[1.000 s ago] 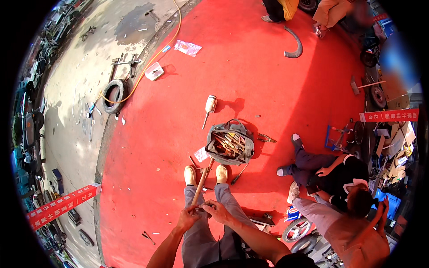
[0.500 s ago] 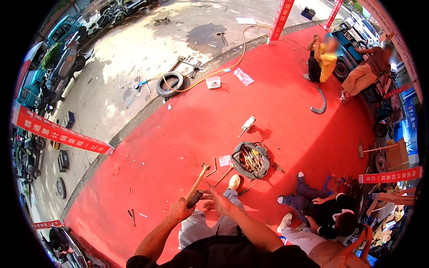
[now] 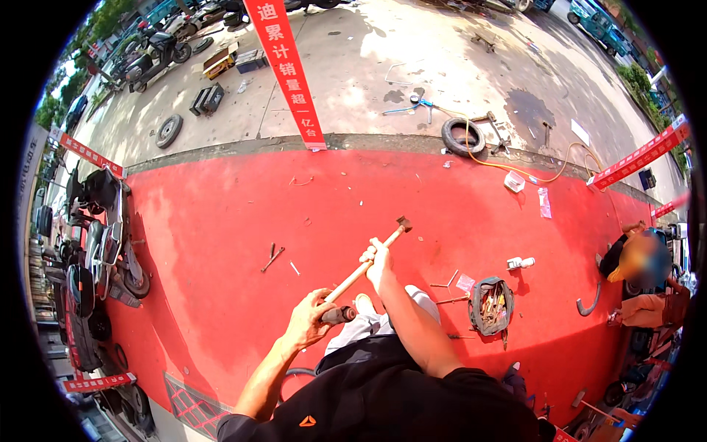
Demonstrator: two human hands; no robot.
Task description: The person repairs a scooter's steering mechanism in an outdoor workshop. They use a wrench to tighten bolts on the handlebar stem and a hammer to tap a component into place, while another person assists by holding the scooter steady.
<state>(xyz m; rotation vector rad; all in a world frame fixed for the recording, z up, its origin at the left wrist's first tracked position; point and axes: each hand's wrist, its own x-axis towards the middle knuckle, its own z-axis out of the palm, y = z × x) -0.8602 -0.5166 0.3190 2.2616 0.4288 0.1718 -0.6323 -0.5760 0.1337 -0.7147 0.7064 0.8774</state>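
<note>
A hammer (image 3: 353,278) with a long pale wooden handle slants across in front of me, its rusty head (image 3: 403,224) at the far end. My right hand (image 3: 378,262) is closed around the handle just below the head. My left hand (image 3: 308,321) is closed at the near end, holding a short dark cylinder (image 3: 338,316) beside the handle. I cannot tell what kind of thing the cylinder is. Right of my legs, a grey tool bag (image 3: 478,296) sits open on the red floor, packed with tools.
Near the bag lie a three-armed wrench (image 3: 445,283) and a white handheld tool (image 3: 520,263). A plier-like tool (image 3: 272,258) is on the floor to the left. Farther off are a tyre (image 3: 463,138) and a yellow hose (image 3: 508,169). Scooters (image 3: 99,243) stand left; people (image 3: 644,261) are at right.
My view has swung left, shifting the tool bag rightward. My right hand, formerly open beside the dark cylinder, now grips the hammer near its head. My left hand still holds the near end.
</note>
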